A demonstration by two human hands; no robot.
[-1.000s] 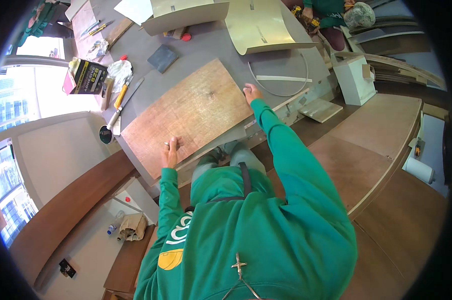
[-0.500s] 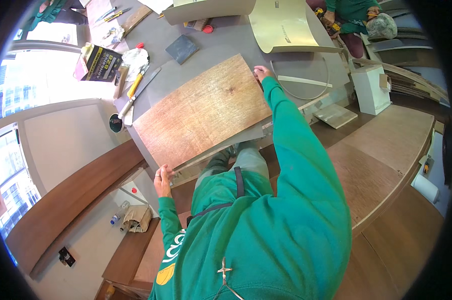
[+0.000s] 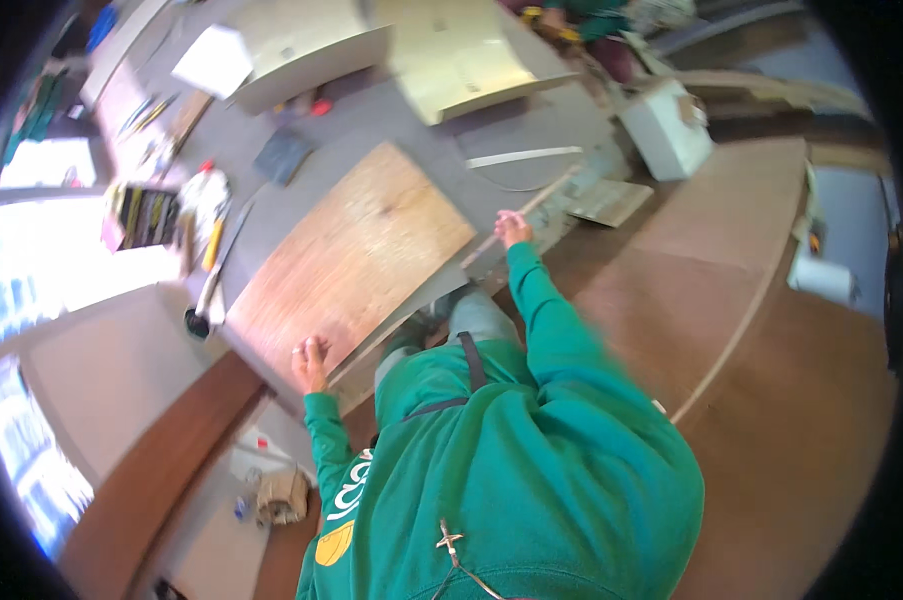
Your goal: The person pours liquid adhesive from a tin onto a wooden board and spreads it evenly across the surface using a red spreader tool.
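A rectangular plywood board [image 3: 361, 250] lies slanted on the grey tabletop, its near edge toward my body. My left hand [image 3: 311, 366] is at the board's near left corner, fingers loosely bent and apart; whether they press on the wood I cannot tell. Beyond the board's right end, by the table's edge, my right hand [image 3: 513, 229] hangs apart from it, slightly blurred, its fingers loosely curved with nothing seen in them. A dark square block [image 3: 283, 155] rests behind the board. A yellow-handled tool [image 3: 213, 245] and a long blade [image 3: 233, 240] lie to its left.
Curved cream sheets [image 3: 451, 70] stand at the back of the table. A dark box [image 3: 146, 215] is at left, near a small dark pot [image 3: 197, 322]. At right are a white box [image 3: 666, 130], a loose panel [image 3: 611, 202] and a large curved wooden surface [image 3: 691, 270]. Another person [image 3: 596, 20] is at back right.
My right hand has left the board's right edge and drawn back toward me. My left hand stays by the near left corner. The view has swung, shifting the table leftward.
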